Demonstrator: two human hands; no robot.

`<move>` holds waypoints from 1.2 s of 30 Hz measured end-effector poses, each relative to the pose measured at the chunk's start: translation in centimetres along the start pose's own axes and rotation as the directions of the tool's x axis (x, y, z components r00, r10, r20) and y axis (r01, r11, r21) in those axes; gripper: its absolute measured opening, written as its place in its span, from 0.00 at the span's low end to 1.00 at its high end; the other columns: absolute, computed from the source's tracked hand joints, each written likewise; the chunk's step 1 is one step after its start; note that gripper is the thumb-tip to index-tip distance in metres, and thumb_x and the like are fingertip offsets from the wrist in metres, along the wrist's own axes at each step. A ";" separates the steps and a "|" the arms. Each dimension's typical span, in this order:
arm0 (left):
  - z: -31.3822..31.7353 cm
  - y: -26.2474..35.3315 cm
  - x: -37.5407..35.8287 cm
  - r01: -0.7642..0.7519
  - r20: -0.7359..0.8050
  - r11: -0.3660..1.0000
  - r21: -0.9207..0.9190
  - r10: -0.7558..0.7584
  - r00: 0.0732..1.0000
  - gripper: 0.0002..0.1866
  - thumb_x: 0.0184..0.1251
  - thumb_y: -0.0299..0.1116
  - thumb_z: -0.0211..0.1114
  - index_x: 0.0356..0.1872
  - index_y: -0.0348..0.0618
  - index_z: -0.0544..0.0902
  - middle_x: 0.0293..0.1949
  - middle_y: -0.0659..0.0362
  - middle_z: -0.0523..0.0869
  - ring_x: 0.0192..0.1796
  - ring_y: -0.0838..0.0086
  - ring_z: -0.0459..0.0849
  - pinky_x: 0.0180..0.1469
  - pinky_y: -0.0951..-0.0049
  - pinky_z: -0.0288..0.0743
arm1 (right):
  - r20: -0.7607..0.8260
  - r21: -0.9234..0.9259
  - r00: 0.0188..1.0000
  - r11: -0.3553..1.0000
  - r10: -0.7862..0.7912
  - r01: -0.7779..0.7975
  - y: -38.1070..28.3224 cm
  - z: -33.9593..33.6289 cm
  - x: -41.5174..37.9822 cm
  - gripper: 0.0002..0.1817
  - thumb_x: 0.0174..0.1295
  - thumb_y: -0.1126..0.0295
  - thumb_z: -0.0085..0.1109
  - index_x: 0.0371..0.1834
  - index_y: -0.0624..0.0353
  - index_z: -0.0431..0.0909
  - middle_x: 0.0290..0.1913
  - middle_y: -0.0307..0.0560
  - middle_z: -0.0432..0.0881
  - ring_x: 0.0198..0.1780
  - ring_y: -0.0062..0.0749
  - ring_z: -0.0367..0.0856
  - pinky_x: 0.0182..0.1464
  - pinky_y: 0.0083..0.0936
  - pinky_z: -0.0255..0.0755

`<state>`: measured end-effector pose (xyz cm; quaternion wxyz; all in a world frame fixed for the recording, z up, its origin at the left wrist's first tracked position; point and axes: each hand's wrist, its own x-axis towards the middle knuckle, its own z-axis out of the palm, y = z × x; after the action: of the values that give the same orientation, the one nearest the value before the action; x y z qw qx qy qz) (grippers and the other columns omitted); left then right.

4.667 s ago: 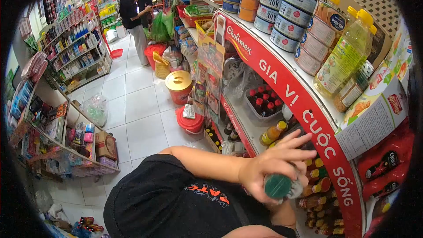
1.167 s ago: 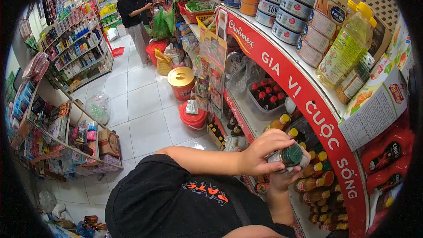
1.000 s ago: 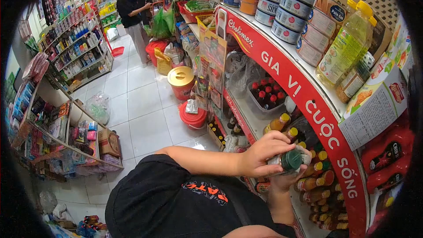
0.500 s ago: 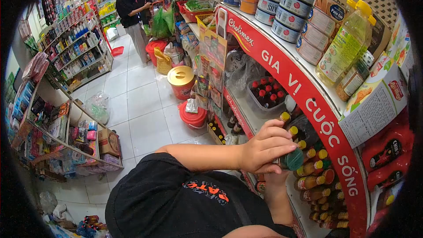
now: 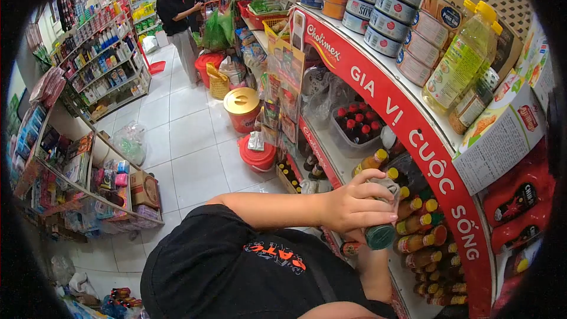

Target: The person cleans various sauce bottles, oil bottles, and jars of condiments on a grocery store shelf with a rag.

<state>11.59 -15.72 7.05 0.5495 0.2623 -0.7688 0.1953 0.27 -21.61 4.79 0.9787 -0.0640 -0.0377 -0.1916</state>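
Note:
My left hand (image 5: 360,204) reaches in from the left, its fingers curled round a small bottle with a dark green cap (image 5: 381,236). The cap points towards me. A pale grey, crumpled piece, perhaps cloth (image 5: 385,185), shows past my fingers; its exact edges are unclear. My right hand (image 5: 372,260) is just below the cap, blurred by motion, and its fingers cannot be made out. Beside and beneath my hands lie rows of yellow-capped sauce bottles (image 5: 422,239) on the lower shelf.
A red shelf edge (image 5: 407,124) curves past my hands on the right, with stacked cans (image 5: 384,26) and oil bottles (image 5: 463,59) above it. A tub of red-capped bottles (image 5: 357,124) is beyond. Red buckets (image 5: 257,152) line the tiled aisle, where a person (image 5: 177,18) stands.
The green-capped bottle has shifted slightly down and left. The grey piece now shows at my left fingers, and my right hand has dropped lower. Another yellow-capped bottle is uncovered behind my left hand.

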 end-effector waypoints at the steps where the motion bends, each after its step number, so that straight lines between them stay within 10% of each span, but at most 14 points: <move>1: 0.0 0.0 0.0 0.008 -0.007 1.000 -0.005 -0.008 1.000 0.12 0.61 0.30 0.53 0.45 0.42 0.74 0.39 0.56 0.80 0.46 0.61 0.76 0.55 0.46 0.56 | 0.093 0.372 0.981 0.909 0.167 -0.190 -0.2 -0.7 0.4 0.16 0.61 0.55 0.49 0.45 0.51 0.62 0.25 0.31 0.64 0.26 0.20 0.69 0.31 0.18 0.66; 7: 0.7 -0.3 -0.5 -0.044 -0.005 0.998 -0.053 0.044 0.999 0.28 0.52 0.51 0.62 0.50 0.41 0.73 0.43 0.57 0.76 0.49 0.62 0.73 0.56 0.45 0.56 | 0.107 0.527 0.958 0.802 0.265 -0.281 -0.8 -1.9 0.0 0.19 0.61 0.53 0.49 0.49 0.49 0.62 0.27 0.32 0.64 0.30 0.21 0.69 0.43 0.21 0.65; 10: 0.4 -0.2 -0.3 -0.038 0.008 0.998 -0.052 0.038 0.999 0.29 0.51 0.50 0.63 0.49 0.40 0.72 0.42 0.57 0.76 0.48 0.61 0.73 0.55 0.45 0.57 | -0.077 -0.113 0.995 0.991 0.063 -0.072 -1.0 -1.9 -1.2 0.25 0.59 0.50 0.52 0.49 0.57 0.65 0.40 0.39 0.72 0.42 0.27 0.72 0.49 0.26 0.66; 13: -0.5 -0.5 0.0 -0.052 0.009 0.999 -0.006 0.052 0.999 0.31 0.47 0.51 0.66 0.48 0.39 0.73 0.42 0.57 0.77 0.46 0.61 0.74 0.53 0.52 0.61 | 0.065 -0.759 0.899 0.564 -0.433 0.326 -1.4 -2.6 -0.9 0.26 0.56 0.55 0.59 0.49 0.61 0.64 0.40 0.41 0.72 0.42 0.26 0.72 0.47 0.25 0.67; 15: -1.5 -0.8 -0.1 0.059 -0.055 0.997 0.057 -0.056 0.997 0.31 0.54 0.54 0.60 0.50 0.39 0.70 0.41 0.54 0.78 0.42 0.61 0.75 0.51 0.53 0.63 | 0.188 -0.861 0.815 0.307 -0.548 0.406 -1.3 -1.8 -1.3 0.25 0.55 0.56 0.59 0.47 0.62 0.65 0.40 0.42 0.72 0.42 0.25 0.71 0.47 0.25 0.66; 21: -3.9 -4.4 4.8 0.309 -0.449 0.942 -0.132 -0.334 0.829 0.36 0.49 0.53 0.65 0.51 0.35 0.68 0.44 0.53 0.76 0.43 0.61 0.74 0.48 0.62 0.65 | 0.208 -0.914 0.806 0.184 -0.554 0.362 -1.7 -0.5 -3.0 0.24 0.51 0.59 0.62 0.45 0.64 0.67 0.38 0.40 0.72 0.40 0.21 0.69 0.45 0.18 0.63; 29: -3.6 -6.2 13.4 0.446 -0.170 0.868 -0.219 -0.484 0.859 0.25 0.53 0.39 0.66 0.49 0.35 0.72 0.40 0.49 0.77 0.39 0.63 0.78 0.39 0.66 0.73 | 0.227 -0.955 0.836 0.055 -0.499 0.292 -2.3 0.4 -7.8 0.31 0.41 0.60 0.66 0.45 0.66 0.66 0.37 0.43 0.74 0.37 0.26 0.72 0.42 0.23 0.67; 31: -3.2 -6.6 14.3 0.455 -0.125 0.889 -0.039 -0.457 0.881 0.27 0.55 0.34 0.65 0.54 0.35 0.67 0.38 0.52 0.78 0.38 0.69 0.80 0.37 0.71 0.76 | 0.512 -0.844 0.681 -0.157 -0.523 0.514 -2.7 0.2 -9.0 0.33 0.40 0.57 0.67 0.46 0.66 0.65 0.39 0.46 0.74 0.34 0.31 0.74 0.39 0.24 0.69; 32: -2.9 -6.0 15.0 0.487 -0.124 0.873 0.023 -0.481 0.868 0.28 0.55 0.34 0.66 0.54 0.35 0.66 0.37 0.50 0.78 0.37 0.67 0.80 0.37 0.70 0.75 | 0.501 -0.862 0.804 -0.270 -0.320 0.429 -4.8 0.4 -10.3 0.35 0.40 0.56 0.67 0.48 0.66 0.65 0.40 0.48 0.74 0.34 0.34 0.75 0.40 0.26 0.70; 33: -2.4 -6.1 15.3 0.423 -0.162 0.906 0.015 -0.415 0.895 0.28 0.55 0.36 0.65 0.56 0.38 0.66 0.36 0.47 0.77 0.37 0.61 0.80 0.37 0.66 0.75 | 0.090 -0.994 0.953 0.030 -0.290 0.103 -6.0 3.2 -11.3 0.36 0.40 0.56 0.67 0.49 0.67 0.64 0.41 0.50 0.74 0.36 0.36 0.75 0.41 0.27 0.70; 35: -1.7 -6.7 15.7 0.370 -0.103 0.918 0.146 -0.357 0.928 0.28 0.56 0.36 0.63 0.57 0.42 0.66 0.35 0.47 0.77 0.37 0.59 0.79 0.37 0.64 0.74 | -0.793 -0.478 0.608 0.655 -0.035 -0.585 -8.4 8.6 -13.1 0.38 0.40 0.54 0.67 0.51 0.68 0.64 0.43 0.52 0.73 0.39 0.39 0.75 0.42 0.29 0.71; 36: -1.4 -6.9 15.9 0.338 -0.069 0.919 0.204 -0.331 0.941 0.27 0.56 0.36 0.63 0.58 0.44 0.66 0.35 0.46 0.77 0.36 0.58 0.79 0.37 0.62 0.74 | -0.770 -0.539 0.611 0.702 -0.185 -0.466 -8.0 8.6 -14.1 0.38 0.41 0.55 0.67 0.51 0.68 0.64 0.43 0.52 0.73 0.39 0.39 0.75 0.42 0.29 0.71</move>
<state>12.80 -23.35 22.64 0.5562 0.4438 -0.6781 0.1844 -16.22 -22.56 12.81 0.8060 -0.3409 0.4702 -0.1138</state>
